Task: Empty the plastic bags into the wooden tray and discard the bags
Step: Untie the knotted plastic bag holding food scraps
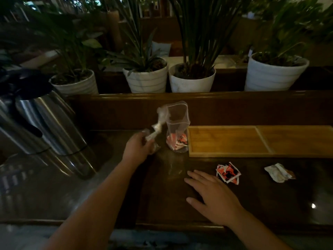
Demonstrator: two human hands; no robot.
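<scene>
A clear plastic bag [177, 121] stands upright on the dark table, with red and white packets in its bottom, touching the left end of the wooden tray [223, 140]. The tray has two compartments and both look bare. My left hand [137, 147] is shut on a crumpled, twisted plastic bag [158, 126] just left of the standing bag. My right hand [214, 195] lies flat and open on the table, in front of the tray. A small pile of red and white packets [228, 173] lies beside its fingertips. A pale packet [278, 173] lies further right.
Two steel thermos jugs [48, 121] stand at the left. Several white plant pots [146, 78] line a ledge behind the table's raised wooden back. The table's front edge runs below my right wrist.
</scene>
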